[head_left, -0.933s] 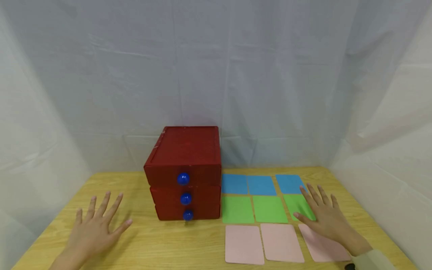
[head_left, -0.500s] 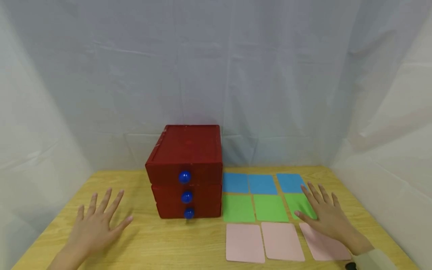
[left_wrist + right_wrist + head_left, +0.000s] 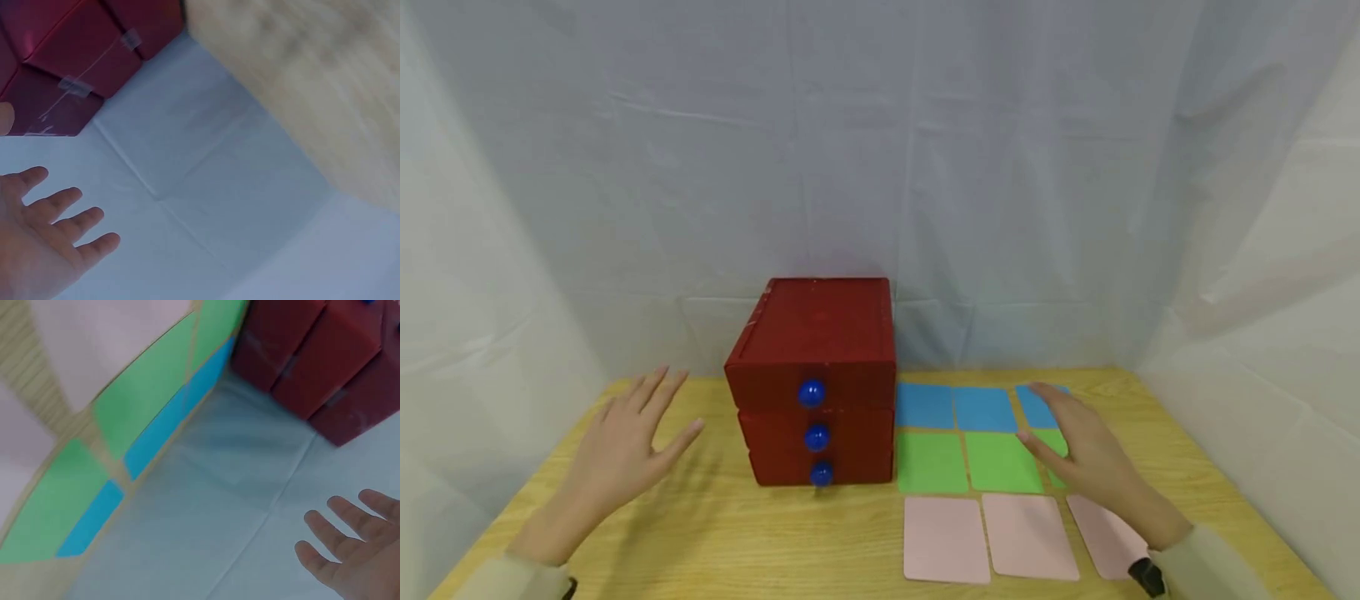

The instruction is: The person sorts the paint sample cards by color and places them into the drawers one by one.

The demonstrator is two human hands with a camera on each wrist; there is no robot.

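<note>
I work at a pale wooden counter (image 3: 737, 533) hung round on three sides with white cloth (image 3: 1000, 167). A red drawer box (image 3: 814, 379) stands near the middle toward the back, its three drawers closed, each with a blue knob (image 3: 812, 393).

My left hand (image 3: 625, 446) is raised above the counter to the left of the box, fingers spread wide and holding nothing, apart from the box's side. My right hand (image 3: 1086, 454) hovers flat and relaxed, empty too, over the right-hand column of cards, covering most of the green card (image 3: 1054, 446) there and part of the blue card (image 3: 1036, 408) behind it.

The cards lie just right of the box in three rows: blue at the back, green in the middle, pink cards (image 3: 946, 537) nearest me. Nothing stands between either hand and the box.
</note>
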